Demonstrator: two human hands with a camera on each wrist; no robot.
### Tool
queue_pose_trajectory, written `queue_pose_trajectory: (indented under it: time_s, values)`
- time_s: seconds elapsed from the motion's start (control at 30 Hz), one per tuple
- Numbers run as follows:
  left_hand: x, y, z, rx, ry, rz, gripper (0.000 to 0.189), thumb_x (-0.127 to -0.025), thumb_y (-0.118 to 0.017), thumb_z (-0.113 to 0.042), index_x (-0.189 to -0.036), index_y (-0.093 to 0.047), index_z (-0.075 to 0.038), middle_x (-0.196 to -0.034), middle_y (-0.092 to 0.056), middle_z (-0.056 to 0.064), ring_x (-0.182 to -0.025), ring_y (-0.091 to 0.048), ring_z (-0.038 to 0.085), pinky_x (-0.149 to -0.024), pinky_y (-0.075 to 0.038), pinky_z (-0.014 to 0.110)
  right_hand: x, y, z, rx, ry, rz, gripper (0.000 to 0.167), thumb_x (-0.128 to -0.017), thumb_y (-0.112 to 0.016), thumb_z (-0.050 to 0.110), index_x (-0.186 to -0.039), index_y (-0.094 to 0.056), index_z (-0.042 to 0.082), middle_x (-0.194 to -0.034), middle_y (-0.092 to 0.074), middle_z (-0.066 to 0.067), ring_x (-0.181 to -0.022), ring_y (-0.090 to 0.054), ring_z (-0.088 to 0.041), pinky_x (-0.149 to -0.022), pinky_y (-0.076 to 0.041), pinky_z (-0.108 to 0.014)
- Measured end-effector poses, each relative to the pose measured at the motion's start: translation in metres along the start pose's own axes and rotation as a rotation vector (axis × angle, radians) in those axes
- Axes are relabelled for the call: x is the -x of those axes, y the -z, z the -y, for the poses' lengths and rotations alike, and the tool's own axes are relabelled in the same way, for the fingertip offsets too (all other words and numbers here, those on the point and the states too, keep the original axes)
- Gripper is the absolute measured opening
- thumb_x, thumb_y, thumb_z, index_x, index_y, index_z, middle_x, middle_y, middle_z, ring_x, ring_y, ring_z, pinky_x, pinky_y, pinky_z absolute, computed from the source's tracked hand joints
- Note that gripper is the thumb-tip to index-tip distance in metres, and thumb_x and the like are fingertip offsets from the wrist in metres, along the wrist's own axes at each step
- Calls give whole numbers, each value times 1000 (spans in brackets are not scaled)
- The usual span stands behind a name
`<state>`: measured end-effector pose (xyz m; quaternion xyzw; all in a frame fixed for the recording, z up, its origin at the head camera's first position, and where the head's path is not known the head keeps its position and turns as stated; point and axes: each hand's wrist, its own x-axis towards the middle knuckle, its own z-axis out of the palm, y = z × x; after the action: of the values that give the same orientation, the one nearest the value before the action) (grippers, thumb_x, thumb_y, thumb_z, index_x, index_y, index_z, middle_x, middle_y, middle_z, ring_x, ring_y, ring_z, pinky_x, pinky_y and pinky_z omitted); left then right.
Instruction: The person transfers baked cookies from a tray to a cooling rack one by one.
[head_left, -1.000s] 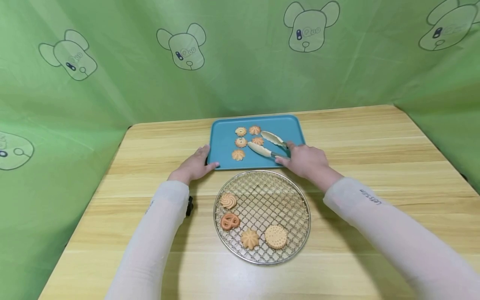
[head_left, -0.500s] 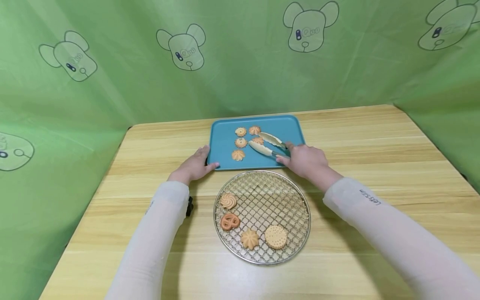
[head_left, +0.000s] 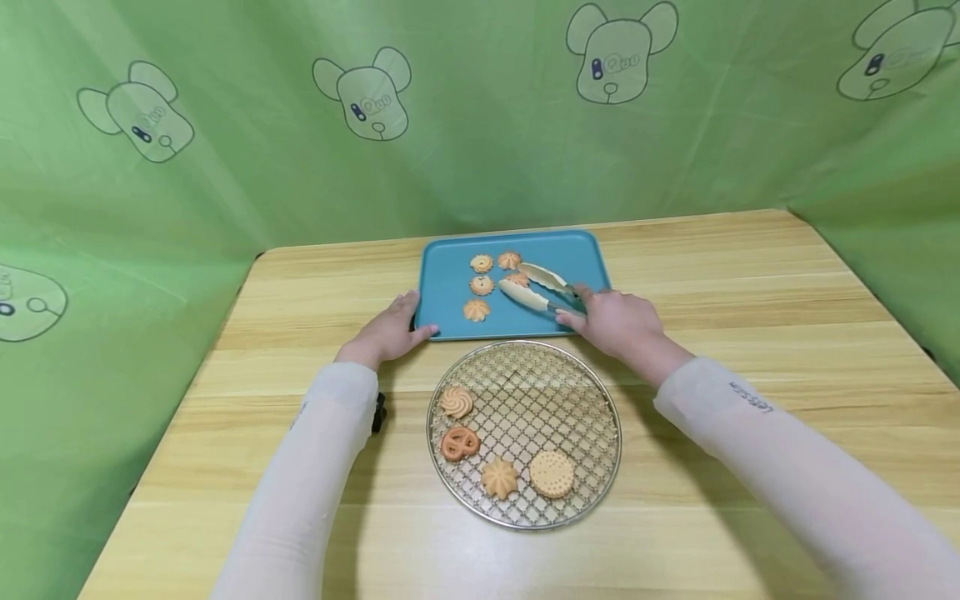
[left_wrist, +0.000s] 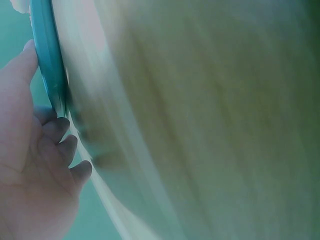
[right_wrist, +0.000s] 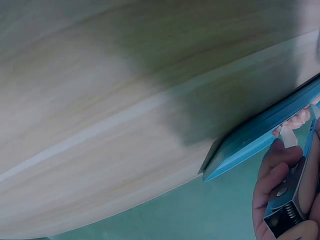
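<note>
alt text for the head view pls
A person's right-hand grip holds tongs at one of five cookies on a blue tray; the left-hand grip touches the tray's edge. Nearer, four cookies sit on a round wire rack.

On worktop (head_left: 750,283), the tray (head_left: 446,279) lies just behind the rack (head_left: 540,408). Five cookies (head_left: 482,285) are on tray, four other cookies (head_left: 499,478) on rack (toward its L and front rim). L hand (head_left: 386,332) is at tray's L front corner; R hand (head_left: 618,321), w/ tongs (head_left: 525,297), at its R front.

Both arms (head_left: 303,467) extended forward; left hand (head_left: 386,332), thumb (head_left: 424,333) spread; right hand (head_left: 617,321) curled, gripping.
</note>
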<state>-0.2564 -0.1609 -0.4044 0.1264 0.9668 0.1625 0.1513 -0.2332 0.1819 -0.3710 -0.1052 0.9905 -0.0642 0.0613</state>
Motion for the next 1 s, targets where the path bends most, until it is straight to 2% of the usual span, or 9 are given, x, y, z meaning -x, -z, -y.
queue_pose_trajectory:
  time_s: [0.17,0.4,0.6,0.7,0.87,1.0]
  values:
    - [0,0,0,2,3,1,84,-97,-43,-52,-153,-4,-4,-158,-5,12,-144,-4,27,-116,-9,40,5,4,-4,-5,28,-26,83,-91,-41,67,-149,-31,8,-130,-50,-30,-96,-59,-48,-53,-50,-45]
    - [-1,-1,1,-2,5,3,84,-97,-43,-52,-153,-2,-5,-158,-4,12,-144,-4,27,-116,-9,40,16,7,-11,1,68,-62,82,-91,-39,67,-149,-32,10,-117,-58,-30,-84,-62,-43,-49,-49,-44]
    - [-1,-1,1,-2,6,4,84,-97,-42,-53,-153,-2,-5,-158,-3,11,-144,-3,27,-116,-8,39,24,5,-18,2,122,-110,79,-92,-43,64,-148,-34,9,-114,-60,-29,-83,-62,-43,-53,-51,-48]
    - [-1,-1,1,-3,7,4,84,-97,-42,-54,-153,-2,-6,-158,-3,11,-144,-3,26,-116,-8,39,29,4,-20,8,156,-137,77,-92,-44,63,-147,-36,10,-111,-61,-27,-78,-63,-39,-52,-50,-47]
    - [0,0,0,-6,7,7,83,-97,-42,-53,-153,-2,-5,-158,-3,11,-144,-3,26,-116,-8,39,36,1,-25,27,218,-184,74,-91,-47,62,-145,-40,11,-100,-64,-20,-62,-58,-27,-49,-48,-40]
    - [0,0,-1,-4,6,10,83,-97,-42,-53,-153,-2,-5,-158,-3,11,-144,-3,26,-116,-8,39,41,-2,-29,34,282,-228,72,-90,-54,58,-142,-45,9,-95,-65,-15,-61,-57,-24,-50,-49,-40]
